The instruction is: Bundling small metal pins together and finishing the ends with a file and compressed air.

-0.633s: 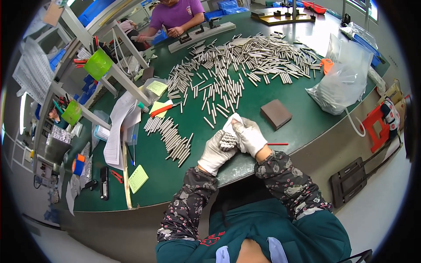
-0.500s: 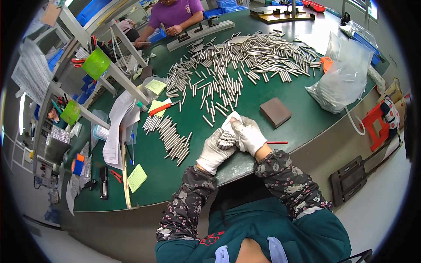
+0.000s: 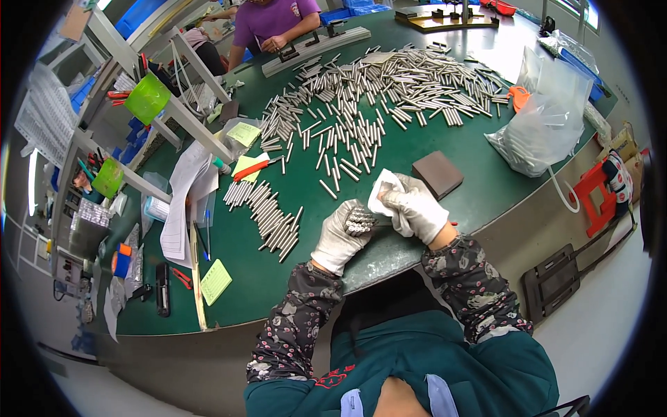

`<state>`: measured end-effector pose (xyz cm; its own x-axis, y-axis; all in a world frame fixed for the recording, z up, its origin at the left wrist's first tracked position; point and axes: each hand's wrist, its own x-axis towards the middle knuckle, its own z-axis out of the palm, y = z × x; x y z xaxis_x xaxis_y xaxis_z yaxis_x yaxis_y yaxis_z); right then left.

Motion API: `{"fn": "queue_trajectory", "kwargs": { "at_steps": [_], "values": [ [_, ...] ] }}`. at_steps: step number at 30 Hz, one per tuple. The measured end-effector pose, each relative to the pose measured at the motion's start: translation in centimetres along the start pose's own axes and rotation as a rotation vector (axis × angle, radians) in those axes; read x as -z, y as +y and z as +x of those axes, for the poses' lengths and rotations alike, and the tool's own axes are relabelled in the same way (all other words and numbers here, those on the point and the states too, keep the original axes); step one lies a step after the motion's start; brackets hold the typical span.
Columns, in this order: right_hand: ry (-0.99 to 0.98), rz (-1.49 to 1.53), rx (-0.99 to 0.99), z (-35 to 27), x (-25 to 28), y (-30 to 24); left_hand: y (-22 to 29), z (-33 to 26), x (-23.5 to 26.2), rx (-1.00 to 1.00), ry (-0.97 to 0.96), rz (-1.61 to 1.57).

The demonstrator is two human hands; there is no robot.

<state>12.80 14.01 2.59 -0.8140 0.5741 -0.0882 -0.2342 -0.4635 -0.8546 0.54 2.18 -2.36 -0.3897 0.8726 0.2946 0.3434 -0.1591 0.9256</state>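
Observation:
My left hand, in a white glove, is wrapped round a bundle of short metal pins, their round ends showing at the fingers. Just right of it, my gloved right hand pinches a folded white cloth, apart from the bundle. Beyond both hands spreads a large heap of loose metal pins. A smaller row of metal pins lies to the left. Past my right hand sits a brown block.
On the green table a clear bag of pins stands at the right. An orange-handled tool, papers and a yellow-green slip lie left. Across the table is a person in purple. A red pen shows partly beside my right wrist.
My right hand has moved right, away from the pin bundle, taking the white cloth with it. My left hand stays nearly in place. The person across has drawn an arm in.

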Motion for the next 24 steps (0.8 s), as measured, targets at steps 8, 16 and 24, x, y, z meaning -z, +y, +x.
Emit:
{"fn": "queue_trajectory", "kwargs": {
  "at_steps": [8, 16, 24],
  "values": [
    [-0.23, -0.251, -0.15, 0.1, -0.8, -0.7, 0.1, 0.1, -0.5, -0.035, -0.011, -0.098],
    [-0.162, -0.354, -0.076, 1.4, -1.6, -0.4, 0.0, 0.1, 0.0, -0.011, -0.013, 0.01],
    [0.504, -1.377, 0.359, 4.5, 4.9, -7.8, -0.8, -0.3, 0.4, -0.032, -0.01, 0.084]
  ]
}}
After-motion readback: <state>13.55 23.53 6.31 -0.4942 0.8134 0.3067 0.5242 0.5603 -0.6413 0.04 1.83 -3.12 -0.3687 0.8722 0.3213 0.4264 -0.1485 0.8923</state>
